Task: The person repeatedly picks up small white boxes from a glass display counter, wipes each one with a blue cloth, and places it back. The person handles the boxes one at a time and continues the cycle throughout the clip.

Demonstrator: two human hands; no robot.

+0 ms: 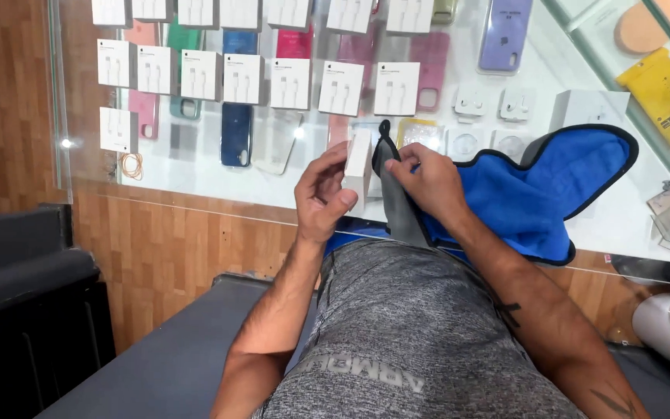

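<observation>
Hands meet above the near edge of a glass display counter (195, 186), seen from the head camera looking straight down. The left hand (323, 198) is curled around a small white box (358, 167), thumb on the near face and fingers wrapped behind it, holding the box upright just over the counter's front edge. The right hand (428, 186) is closed in a pinch on the corner of a blue cloth with black trim (552, 186), pressing that corner against the side of the box; a grey underside of the cloth hangs down between the two wrists. The rest of the cloth lies spread over the counter toward its right edge, near a larger white box (591, 109). Under the glass, rows of small white accessory boxes (246, 77) run along the far side, with phone cases (236, 133) in blue, pink, green and lilac between and beneath them. A yellow pad (661, 89) sits near the far right corner, possibly on a separate glass shelf, though the reflections make that hard to judge. A loop of orange rubber band (132, 164) lies near the left edge.
</observation>
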